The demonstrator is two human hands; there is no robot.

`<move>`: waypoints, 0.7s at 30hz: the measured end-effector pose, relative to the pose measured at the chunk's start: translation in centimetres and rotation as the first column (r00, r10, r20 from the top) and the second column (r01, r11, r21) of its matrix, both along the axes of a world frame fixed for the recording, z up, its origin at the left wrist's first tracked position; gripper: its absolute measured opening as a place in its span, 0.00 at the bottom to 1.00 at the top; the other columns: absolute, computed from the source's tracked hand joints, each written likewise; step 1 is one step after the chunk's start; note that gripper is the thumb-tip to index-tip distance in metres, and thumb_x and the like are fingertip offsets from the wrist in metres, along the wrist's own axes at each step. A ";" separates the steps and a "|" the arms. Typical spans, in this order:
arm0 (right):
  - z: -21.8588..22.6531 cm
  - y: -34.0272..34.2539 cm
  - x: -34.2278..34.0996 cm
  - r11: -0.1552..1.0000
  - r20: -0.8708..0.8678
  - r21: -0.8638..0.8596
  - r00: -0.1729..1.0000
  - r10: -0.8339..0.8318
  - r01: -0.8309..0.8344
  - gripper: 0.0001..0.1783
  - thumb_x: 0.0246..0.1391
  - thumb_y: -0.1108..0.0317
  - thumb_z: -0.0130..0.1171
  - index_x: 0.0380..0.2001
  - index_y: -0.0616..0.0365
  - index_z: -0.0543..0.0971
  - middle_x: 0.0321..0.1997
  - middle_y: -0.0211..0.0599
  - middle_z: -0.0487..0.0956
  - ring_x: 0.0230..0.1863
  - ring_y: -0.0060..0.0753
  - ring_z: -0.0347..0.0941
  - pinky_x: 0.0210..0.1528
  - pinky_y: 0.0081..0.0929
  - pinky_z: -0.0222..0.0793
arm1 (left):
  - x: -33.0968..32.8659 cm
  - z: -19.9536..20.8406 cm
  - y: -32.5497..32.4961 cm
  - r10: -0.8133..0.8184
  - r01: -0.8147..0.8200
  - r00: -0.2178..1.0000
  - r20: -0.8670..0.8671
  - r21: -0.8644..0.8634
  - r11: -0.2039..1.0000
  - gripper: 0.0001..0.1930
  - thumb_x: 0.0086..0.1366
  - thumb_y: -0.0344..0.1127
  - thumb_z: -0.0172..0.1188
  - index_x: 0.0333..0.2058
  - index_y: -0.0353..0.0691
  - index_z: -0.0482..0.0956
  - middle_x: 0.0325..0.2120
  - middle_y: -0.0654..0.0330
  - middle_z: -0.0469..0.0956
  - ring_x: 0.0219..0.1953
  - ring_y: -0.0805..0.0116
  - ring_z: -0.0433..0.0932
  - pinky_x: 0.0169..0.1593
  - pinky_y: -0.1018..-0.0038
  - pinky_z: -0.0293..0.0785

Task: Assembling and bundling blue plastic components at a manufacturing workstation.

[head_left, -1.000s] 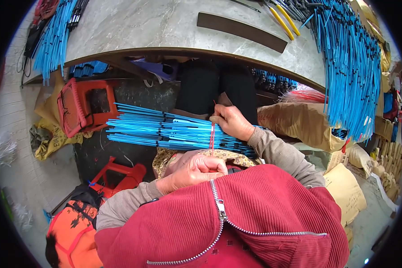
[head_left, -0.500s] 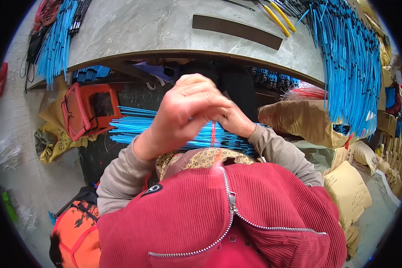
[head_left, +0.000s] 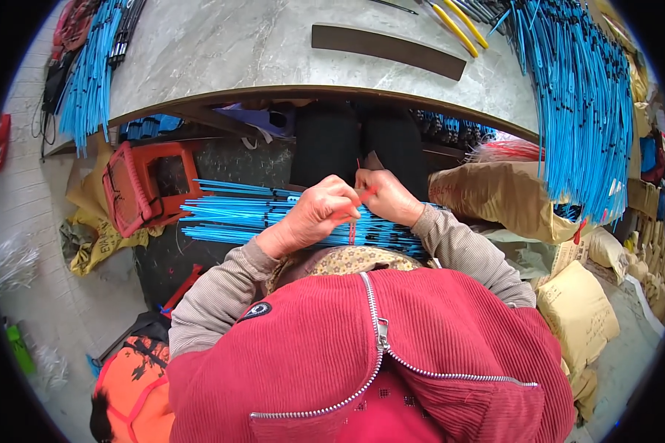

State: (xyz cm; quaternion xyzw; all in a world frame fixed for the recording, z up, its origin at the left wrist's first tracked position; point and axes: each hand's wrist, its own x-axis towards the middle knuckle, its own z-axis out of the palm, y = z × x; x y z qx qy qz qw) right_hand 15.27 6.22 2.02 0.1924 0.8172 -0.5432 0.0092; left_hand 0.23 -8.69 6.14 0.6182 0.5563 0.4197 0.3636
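Note:
Across my lap lies a bundle of thin blue strips [head_left: 225, 210] with black bits along them, their loose ends fanning out to the left. A red plastic tie [head_left: 352, 233] runs over the middle of the bundle. Just above it, my left hand [head_left: 321, 210] is closed with red tie between its fingers. My right hand [head_left: 389, 196] is closed beside it, pinching red tie too, and a thin end pokes up past its fingers. The fingers of both hands nearly meet, hiding where the tie crosses.
On the grey table [head_left: 222, 52] ahead lie a dark flat bar [head_left: 388, 52] and yellow-handled pliers [head_left: 454, 28]. More blue strips [head_left: 580, 111] hang over its right edge. A red-orange stool [head_left: 151, 181] lies at left; paper-wrapped packages [head_left: 488, 196] are at right.
My left hand has come down from high above the bundle to beside my right hand. My right hand, previously partly hidden, now shows in full with red tie in its fingers.

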 end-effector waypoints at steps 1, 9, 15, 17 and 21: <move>0.1 0.0 0.0 1.000 0.020 -0.009 1.000 -0.007 0.007 0.11 0.56 0.69 0.64 0.27 0.65 0.75 0.18 0.46 0.72 0.21 0.31 0.67 0.25 0.34 0.64 | 0.0 0.0 0.1 0.028 -0.027 0.994 0.102 -0.010 1.000 0.05 0.58 0.25 0.67 0.33 0.40 0.86 0.31 0.62 0.82 0.38 0.67 0.79 0.42 0.73 0.75; 2.2 0.1 0.9 0.988 -0.037 0.043 0.989 -0.146 0.148 0.08 0.53 0.69 0.67 0.29 0.64 0.80 0.24 0.43 0.78 0.26 0.37 0.74 0.30 0.32 0.70 | 0.3 -0.6 0.8 0.265 -0.009 0.790 0.552 -0.423 0.906 0.02 0.62 0.25 0.66 0.32 0.34 0.86 0.29 0.61 0.84 0.34 0.77 0.81 0.41 0.77 0.77; 4.6 -1.6 4.2 0.921 -0.340 0.304 0.931 -0.132 0.242 0.09 0.49 0.68 0.69 0.25 0.56 0.77 0.34 0.33 0.78 0.33 0.37 0.75 0.36 0.34 0.67 | -0.1 0.0 1.2 0.388 -0.075 0.775 0.498 -0.538 0.840 0.02 0.61 0.24 0.66 0.33 0.35 0.86 0.28 0.63 0.84 0.34 0.79 0.80 0.41 0.79 0.77; 5.9 -1.5 3.5 0.896 -0.377 0.384 0.924 -0.071 0.225 0.09 0.49 0.68 0.69 0.26 0.56 0.77 0.35 0.33 0.77 0.33 0.37 0.75 0.36 0.34 0.66 | 0.2 0.1 1.2 0.366 -0.089 0.788 0.494 -0.497 0.863 0.02 0.61 0.24 0.67 0.33 0.35 0.86 0.28 0.64 0.84 0.34 0.80 0.80 0.40 0.79 0.77; 7.1 -0.4 0.8 0.820 -0.429 0.550 0.896 0.116 0.157 0.10 0.49 0.66 0.69 0.30 0.55 0.77 0.38 0.34 0.77 0.34 0.38 0.76 0.35 0.34 0.68 | 0.5 0.0 0.9 0.347 -0.123 0.819 0.457 -0.451 0.884 0.03 0.60 0.25 0.68 0.33 0.35 0.86 0.27 0.65 0.83 0.34 0.80 0.80 0.40 0.79 0.77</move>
